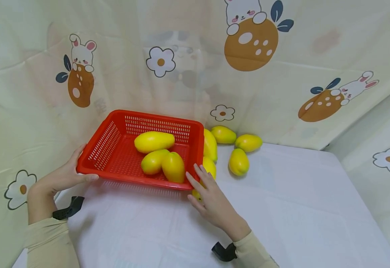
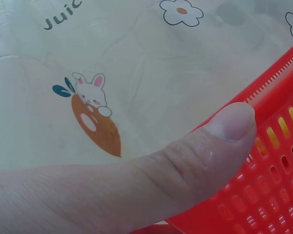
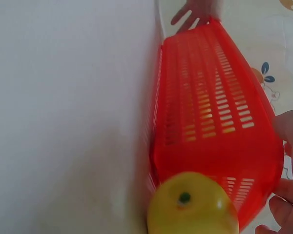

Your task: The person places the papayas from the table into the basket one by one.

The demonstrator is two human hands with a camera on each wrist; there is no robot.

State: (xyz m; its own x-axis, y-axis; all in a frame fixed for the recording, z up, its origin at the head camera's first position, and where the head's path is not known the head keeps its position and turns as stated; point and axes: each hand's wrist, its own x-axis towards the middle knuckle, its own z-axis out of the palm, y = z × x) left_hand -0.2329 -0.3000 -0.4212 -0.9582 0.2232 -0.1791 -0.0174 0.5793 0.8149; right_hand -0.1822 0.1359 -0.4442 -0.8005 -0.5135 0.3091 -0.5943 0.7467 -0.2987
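Observation:
A red plastic basket (image 1: 131, 179) with slotted walls holds three yellow mangoes (image 1: 154, 142). My left hand (image 1: 64, 173) grips its left front corner. In the left wrist view the thumb (image 2: 205, 151) lies along the basket rim (image 2: 273, 87). At the opposite front corner is my right hand (image 1: 215, 204), fingers spread, fingertips at the rim. The right wrist view has those fingers (image 3: 282, 207) beside the basket (image 3: 215, 156), with one mango (image 3: 193, 209) close outside its wall. Part of that mango is hidden behind my right hand in the head view.
Several more mangoes (image 1: 238, 162) lie right of the basket, some partly hidden by its wall. A white cloth (image 1: 298, 208) covers the table. Behind it hangs a printed curtain (image 1: 181, 93). Each wrist wears a black mount (image 1: 224, 251).

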